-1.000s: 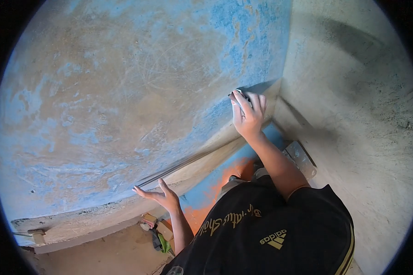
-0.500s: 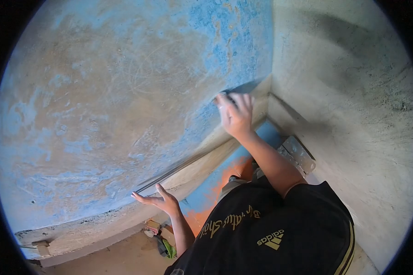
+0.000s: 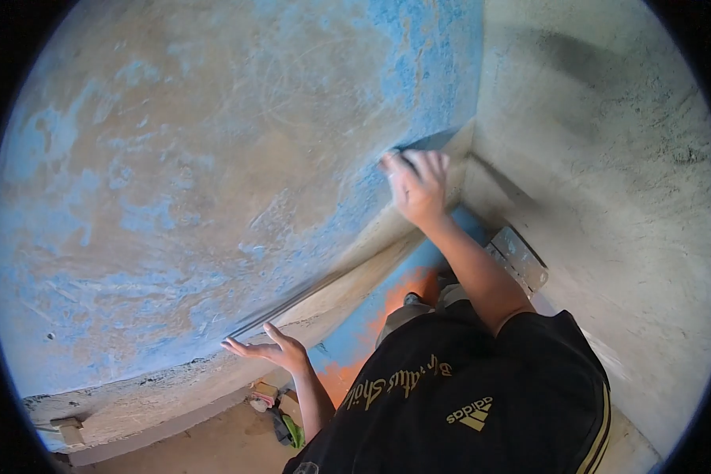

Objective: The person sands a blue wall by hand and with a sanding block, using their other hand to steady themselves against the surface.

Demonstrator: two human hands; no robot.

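Observation:
My right hand [image 3: 420, 186] presses up against the worn, blue-painted wall [image 3: 253, 150], close to the corner. Its fingers are curled around a small dark piece that shows between thumb and fingers. Motion blur and the hand itself mostly hide it, so I cannot make out what it is. Lower on the left, my left hand [image 3: 272, 347] is open, palm up and thumb apart from the fingers. Its fingertips are right at the bottom edge of the blue wall, and nothing lies on the palm. Large bare grey-brown patches and faint circular scratches mark the paint.
A plain grey wall [image 3: 592, 197] meets the blue one at the corner on the right. A paint-flecked board [image 3: 520, 257] leans there. Below is a blue and orange surface [image 3: 391, 304]. Several small items, one a green cloth [image 3: 294, 430], lie on the floor [image 3: 205, 442].
My right hand has shifted slightly up and right relative to my body, still against the wall. The view has turned a little; my left hand stays open at the wall's lower edge.

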